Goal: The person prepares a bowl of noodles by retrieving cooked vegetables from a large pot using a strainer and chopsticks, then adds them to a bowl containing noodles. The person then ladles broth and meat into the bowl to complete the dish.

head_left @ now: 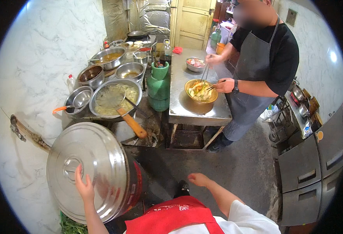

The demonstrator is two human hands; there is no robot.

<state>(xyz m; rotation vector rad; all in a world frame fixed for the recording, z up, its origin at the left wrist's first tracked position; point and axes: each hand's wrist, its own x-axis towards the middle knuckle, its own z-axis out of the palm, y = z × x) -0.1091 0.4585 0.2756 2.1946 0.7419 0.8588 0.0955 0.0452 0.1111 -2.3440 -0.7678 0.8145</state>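
Note:
My left hand (85, 185) is over the big round metal lid (101, 163) of a large pot, close to the lid's handle (72, 169). Its fingers are apart and hold nothing; whether it touches the lid I cannot tell. Low over the floor, in front of my red apron (177, 215), is my right hand (199, 179); nothing shows in it, but its fingers are blurred. Beyond the lid a wide metal basin (139, 90) holds pale food in liquid, with a wooden-handled mesh strainer (110, 96) resting across it.
A co-worker in a grey apron (251, 58) works with chopsticks in a golden bowl (201, 91) on a steel table (183, 109). A green gas cylinder (158, 87) stands left of that table. Steel bowls (130, 71) crowd the left side; a steel refrigerator (300, 175) is at right.

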